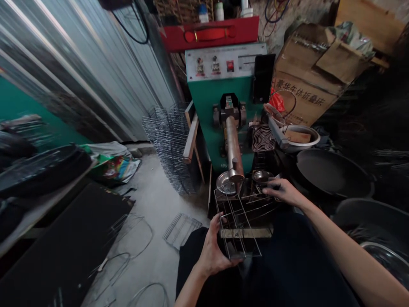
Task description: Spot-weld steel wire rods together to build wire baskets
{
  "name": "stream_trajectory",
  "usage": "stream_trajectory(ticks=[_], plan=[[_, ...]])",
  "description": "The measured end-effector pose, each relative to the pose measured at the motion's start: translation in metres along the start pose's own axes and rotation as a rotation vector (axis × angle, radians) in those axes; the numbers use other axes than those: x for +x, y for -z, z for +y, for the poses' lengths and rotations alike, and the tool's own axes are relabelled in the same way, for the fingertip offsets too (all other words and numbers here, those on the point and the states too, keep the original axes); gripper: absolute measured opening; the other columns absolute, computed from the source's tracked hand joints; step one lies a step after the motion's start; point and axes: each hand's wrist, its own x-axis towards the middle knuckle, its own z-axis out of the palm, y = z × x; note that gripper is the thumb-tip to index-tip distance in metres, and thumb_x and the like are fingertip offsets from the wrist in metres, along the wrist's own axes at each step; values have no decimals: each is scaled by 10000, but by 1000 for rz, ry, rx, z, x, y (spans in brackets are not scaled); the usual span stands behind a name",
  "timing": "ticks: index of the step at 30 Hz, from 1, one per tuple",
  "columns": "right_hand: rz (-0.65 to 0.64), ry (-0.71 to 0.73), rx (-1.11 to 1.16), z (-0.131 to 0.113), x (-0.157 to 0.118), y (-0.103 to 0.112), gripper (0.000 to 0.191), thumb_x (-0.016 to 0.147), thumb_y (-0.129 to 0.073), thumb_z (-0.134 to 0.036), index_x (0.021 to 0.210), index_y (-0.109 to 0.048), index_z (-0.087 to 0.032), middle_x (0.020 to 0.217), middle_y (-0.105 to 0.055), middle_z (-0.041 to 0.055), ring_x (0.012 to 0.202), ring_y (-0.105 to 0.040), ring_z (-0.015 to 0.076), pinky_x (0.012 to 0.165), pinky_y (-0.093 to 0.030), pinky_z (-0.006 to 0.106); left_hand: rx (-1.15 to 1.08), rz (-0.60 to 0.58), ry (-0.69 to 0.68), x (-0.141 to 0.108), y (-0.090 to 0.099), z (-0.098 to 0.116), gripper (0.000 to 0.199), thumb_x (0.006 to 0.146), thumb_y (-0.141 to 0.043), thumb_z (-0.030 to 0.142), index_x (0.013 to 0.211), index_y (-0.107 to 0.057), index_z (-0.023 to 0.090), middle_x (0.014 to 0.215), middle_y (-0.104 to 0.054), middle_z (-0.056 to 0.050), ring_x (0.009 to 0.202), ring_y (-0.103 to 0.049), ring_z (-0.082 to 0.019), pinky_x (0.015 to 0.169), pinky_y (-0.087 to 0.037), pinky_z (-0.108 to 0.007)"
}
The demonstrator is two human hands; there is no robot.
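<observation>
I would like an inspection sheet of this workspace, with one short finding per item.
Surface: grey floor, bearing loose wires and a wire grid.
Job's things: wire frame, near green machine and its metal tube.
Clutter: stacked wire racks beside the machine; cardboard box, black pan at right.
Hands: left hand holds the wire frame; right hand is by a metal bowl, grip unclear.
Cables: black cable hanging, upper left.
Surroundings: corrugated metal wall.
</observation>
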Motion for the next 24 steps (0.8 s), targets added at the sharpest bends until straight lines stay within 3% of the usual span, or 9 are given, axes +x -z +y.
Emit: stream_trajectory(ticks=[5,9,15,24], plan=[[-102,24,-17,-6,6,-3,566,852,-668,-699,610,-605,-191,659,-493,-4,676,-466,156,616,-349,283,10,41,9,-16,-2,-9,1391,499,-974,418,1609,-148,284,1563,-418,-222,1385,-537,-458,1134,-463,-671],[-181,35,-9,-8,13,-6,552,850,-682,-684,614,-603,-192,663,-483,-7,671,-440,150,618,-332,286,-37,89,6,-20,-3,-15,1315,514,-964,412,1584,-209,292,1554,-415,-206,1387,-532,-457,1129,-465,-664],[-170,7,-8,-5,27,-9,560,824,-709,-683,589,-592,-189,637,-460,-21,637,-415,135,595,-299,288,-55,71,-45,1,3,-12,1284,528,-954,435,1570,-225,263,1518,-437,-201,1364,-556,-449,1116,-503,-607],[-174,-44,-27,1,37,-3,577,788,-728,-701,581,-595,-179,606,-460,-20,614,-413,130,573,-288,283,-143,37,-73,21,5,-17,1264,573,-953,478,1566,-190,303,1515,-433,-191,1352,-573,-440,1123,-483,-635]])
